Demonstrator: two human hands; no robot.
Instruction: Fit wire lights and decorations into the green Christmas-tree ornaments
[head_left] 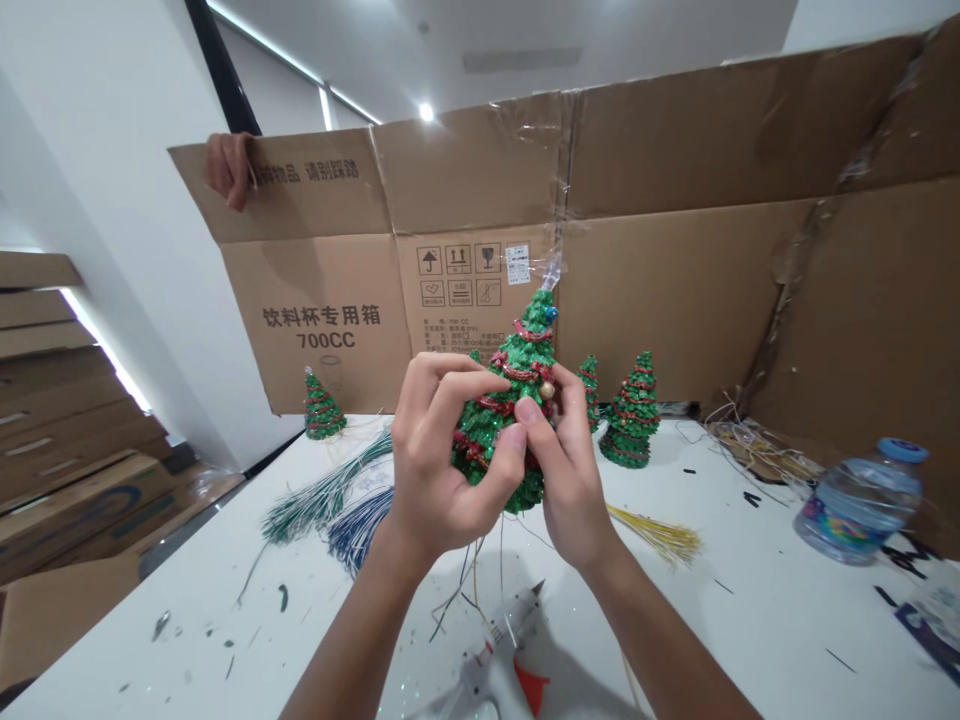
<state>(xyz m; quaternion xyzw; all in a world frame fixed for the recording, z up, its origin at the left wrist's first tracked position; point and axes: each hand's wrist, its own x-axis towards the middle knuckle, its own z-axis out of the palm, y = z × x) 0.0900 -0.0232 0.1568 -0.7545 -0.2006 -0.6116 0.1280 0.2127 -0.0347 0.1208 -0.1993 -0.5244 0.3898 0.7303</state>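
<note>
Between my two hands, above the white table, is a small green glittery tree (535, 352) with red garland, a gold ball, a blue bead and a clear tip. It stands nearly upright. My left hand (448, 462) is curled at its left side, thumb and fingers bent against the branches. My right hand (570, 465) wraps the right side, its thumb pressed on the front near the gold ball. Thin wires hang below the tree. Under my hands lies a white glue gun (495, 670) with a red trigger.
Smaller trees stand behind, at left (323, 408) and right (632, 410). Green wires (322, 497), blue wires (358, 530) and yellow wires (660, 534) lie on the table (300, 650). A water bottle (860, 505) is at right. Another person's hand (229, 170) grips the cardboard screen (675, 270).
</note>
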